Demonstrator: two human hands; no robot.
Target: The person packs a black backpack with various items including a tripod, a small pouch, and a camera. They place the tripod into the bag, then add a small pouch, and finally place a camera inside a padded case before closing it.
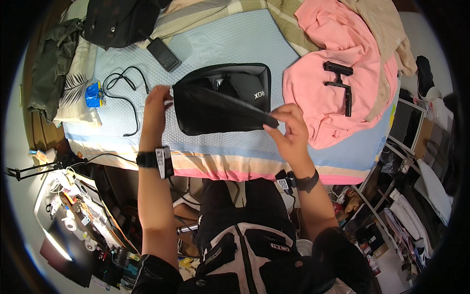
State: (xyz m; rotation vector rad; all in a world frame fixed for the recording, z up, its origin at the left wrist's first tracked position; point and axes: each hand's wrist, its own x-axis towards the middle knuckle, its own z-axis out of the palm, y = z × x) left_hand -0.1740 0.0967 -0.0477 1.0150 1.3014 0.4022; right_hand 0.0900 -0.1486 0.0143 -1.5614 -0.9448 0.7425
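Note:
A black zippered soft case lies on the bed in front of me, its top cover partly peeled back. Between finger and thumb, my right hand pinches the loose corner of that cover at the case's right front. Dark contents show through the gap, along with white lettering and grey lining. At the case's left end is my left hand, its fingertips against the upper left corner; whether they grip it is hidden.
Left of the case are a black cable, a blue packet and a black power adapter. A black bag sits farther back. To the right, a black handle bracket rests on pink cloth. Shelves stand beside the bed.

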